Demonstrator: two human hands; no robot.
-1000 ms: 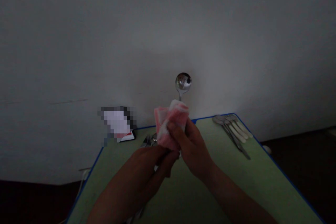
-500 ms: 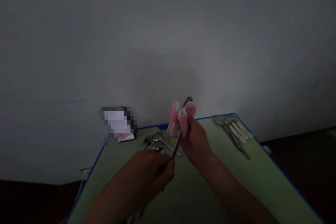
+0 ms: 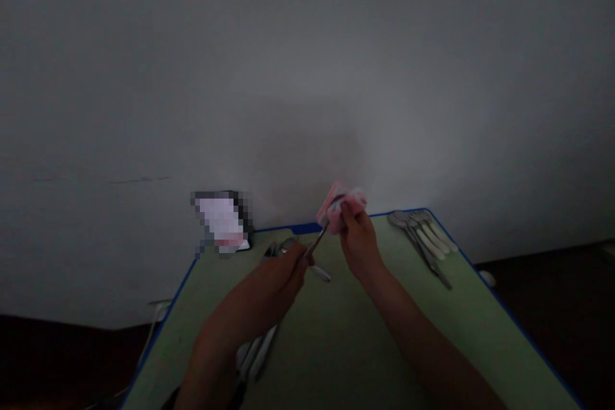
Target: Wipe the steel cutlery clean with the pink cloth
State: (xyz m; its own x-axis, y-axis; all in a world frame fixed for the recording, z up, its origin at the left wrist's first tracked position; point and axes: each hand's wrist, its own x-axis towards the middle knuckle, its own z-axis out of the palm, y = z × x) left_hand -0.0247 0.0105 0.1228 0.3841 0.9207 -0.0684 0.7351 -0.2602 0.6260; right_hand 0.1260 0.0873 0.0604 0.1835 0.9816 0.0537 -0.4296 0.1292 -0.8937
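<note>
My left hand (image 3: 271,282) is closed around the handle of a metal spoon (image 3: 318,241), which slants up and to the right above the table. In my right hand (image 3: 361,246) is a pink and white cloth (image 3: 354,204), pinched around the spoon's upper end. The cloth partly hides the spoon's bowl, of which a dark curved part shows. Behind and beneath my left hand lie other spoons (image 3: 289,244), partly covered by it; one white handle (image 3: 321,273) sticks out to the right.
A row of forks and spoons (image 3: 425,234) lies at the green table's (image 3: 336,346) back right corner. More light-handled cutlery (image 3: 262,352) is below my left forearm. A blurred-out device (image 3: 223,218) stands back left. The wall (image 3: 307,109) rises behind the table.
My left hand has moved up, closer to the cloth. The cloth has shifted slightly right and folded closer over the spoon's bowl. Cutlery below my left forearm now shows more.
</note>
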